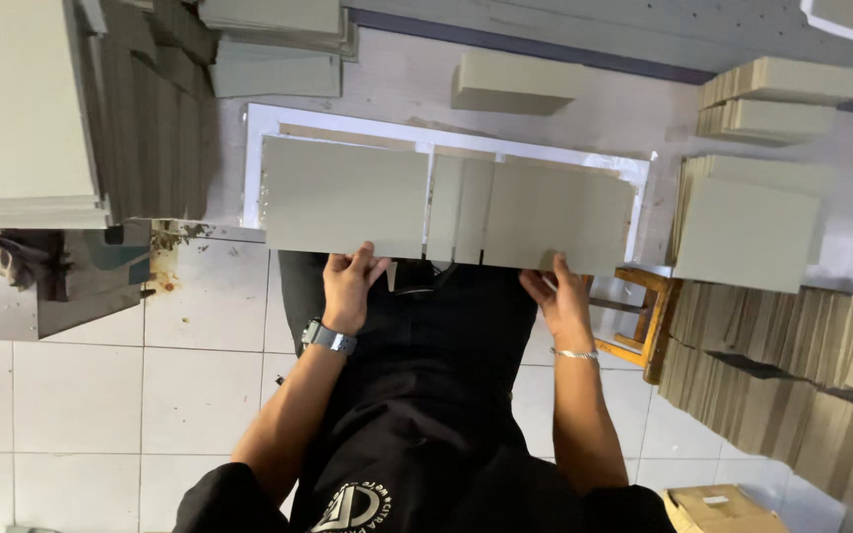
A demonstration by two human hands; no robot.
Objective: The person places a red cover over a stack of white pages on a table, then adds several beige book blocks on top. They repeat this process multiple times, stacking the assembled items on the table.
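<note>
Grey board panels are lying just ahead of the fingers on a white sheet, long axis running left to right, with the left hand and right hand each pinching the near edge, equally close.

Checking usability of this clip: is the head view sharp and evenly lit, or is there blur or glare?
Head view: even, soft light, no harsh shadows; mild glare on the white sheet; boards and both hands, left and right, fairly sharp; edges bend slightly from the wide lens.
</note>
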